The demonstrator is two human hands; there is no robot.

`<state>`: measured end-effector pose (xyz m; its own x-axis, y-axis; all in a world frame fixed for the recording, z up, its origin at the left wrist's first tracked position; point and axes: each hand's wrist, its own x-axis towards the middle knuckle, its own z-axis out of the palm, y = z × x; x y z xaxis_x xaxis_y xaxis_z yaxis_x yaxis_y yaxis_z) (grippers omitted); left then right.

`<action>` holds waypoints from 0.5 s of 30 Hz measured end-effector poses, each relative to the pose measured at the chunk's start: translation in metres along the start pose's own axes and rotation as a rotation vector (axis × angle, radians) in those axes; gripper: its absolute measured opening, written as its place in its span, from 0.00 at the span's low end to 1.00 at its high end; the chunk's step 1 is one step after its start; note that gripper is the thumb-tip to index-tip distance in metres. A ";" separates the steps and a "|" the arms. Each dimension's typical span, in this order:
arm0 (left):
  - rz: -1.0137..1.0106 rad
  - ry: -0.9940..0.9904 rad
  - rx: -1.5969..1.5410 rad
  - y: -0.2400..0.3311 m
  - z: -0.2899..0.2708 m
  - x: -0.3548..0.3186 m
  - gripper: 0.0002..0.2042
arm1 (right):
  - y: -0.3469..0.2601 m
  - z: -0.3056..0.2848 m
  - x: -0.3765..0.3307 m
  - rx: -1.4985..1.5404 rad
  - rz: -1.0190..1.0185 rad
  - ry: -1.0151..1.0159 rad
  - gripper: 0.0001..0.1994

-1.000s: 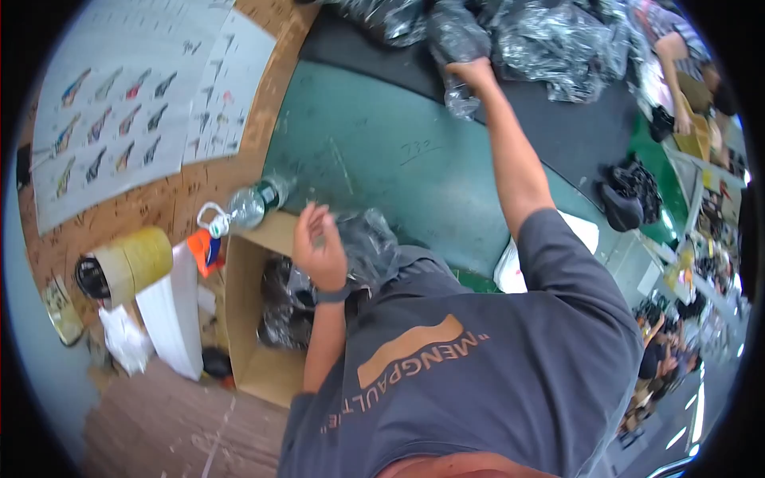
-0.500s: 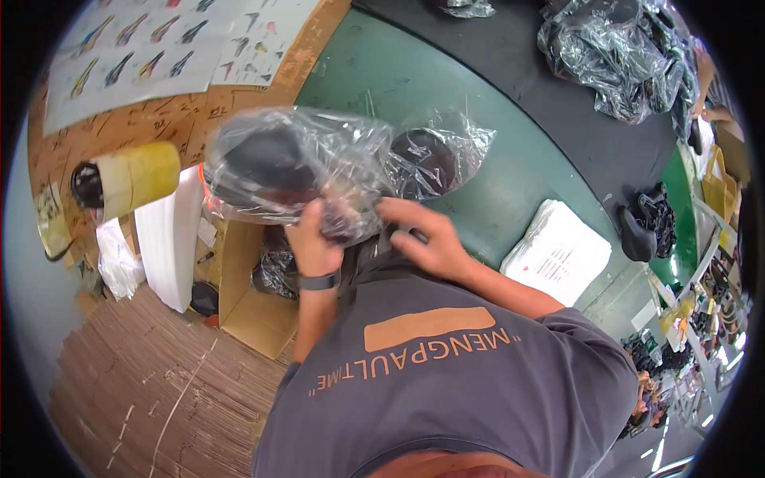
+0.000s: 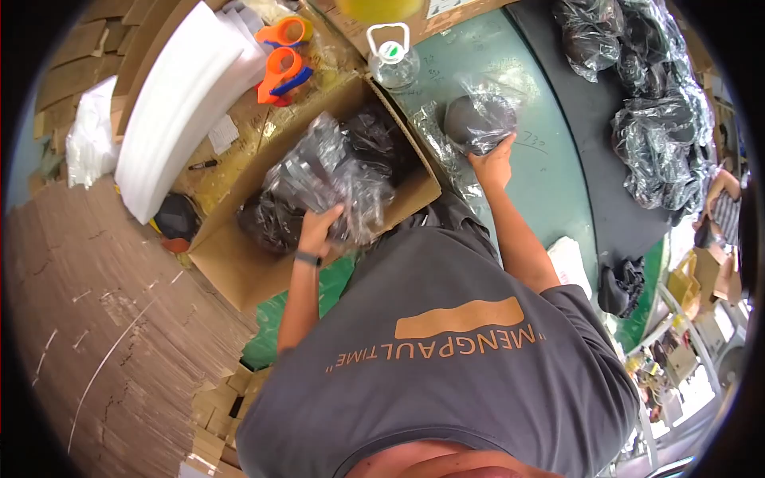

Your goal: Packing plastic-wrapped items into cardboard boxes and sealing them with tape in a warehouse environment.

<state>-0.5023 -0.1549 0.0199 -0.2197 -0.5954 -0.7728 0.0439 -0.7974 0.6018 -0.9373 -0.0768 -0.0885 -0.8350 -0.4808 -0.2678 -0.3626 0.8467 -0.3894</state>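
Note:
My left hand (image 3: 319,228) reaches over an open cardboard box (image 3: 263,280) at my left, its fingers closed on the crinkled clear plastic of a bagged black saddle (image 3: 325,174). Blur and glare from the plastic hide much of that saddle's shape. Other dark saddles in clear bags (image 3: 370,137) lie inside the box. To the right, my right hand (image 3: 492,165) grips the near end of another bagged black saddle (image 3: 480,122), which is at the green table (image 3: 546,191). Its thumb and fingers are partly behind the plastic.
Orange tape dispensers (image 3: 285,72) and a clear jug (image 3: 394,65) stand beyond the box. White foam sheets (image 3: 179,103) and stacked flat cardboard (image 3: 96,311) are at the left. Several bagged saddles (image 3: 657,143) lie on the black surface at right. Another person's arm (image 3: 723,187) shows far right.
My view has turned toward the box. My left hand has brought the bagged saddle from above the table edge to the box. The right hand has moved outward onto another bagged saddle.

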 end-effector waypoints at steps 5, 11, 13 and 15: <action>-0.248 -0.157 -0.300 -0.059 0.048 0.161 0.22 | 0.031 -0.008 -0.033 -0.247 0.055 -0.210 0.64; -0.324 0.099 -0.339 -0.216 0.089 0.363 0.27 | 0.073 -0.019 -0.118 -0.240 0.203 -0.273 0.61; -0.341 0.425 -0.110 -0.243 0.073 0.425 0.39 | 0.075 -0.013 -0.132 -0.274 0.215 -0.351 0.61; -0.437 0.505 0.144 -0.240 0.140 0.426 0.43 | 0.109 -0.031 -0.151 -0.351 0.315 -0.347 0.61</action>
<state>-0.7432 -0.2033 -0.4255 0.2956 -0.2221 -0.9291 -0.0832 -0.9749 0.2065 -0.8632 0.0953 -0.0628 -0.7617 -0.1901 -0.6194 -0.2841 0.9572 0.0556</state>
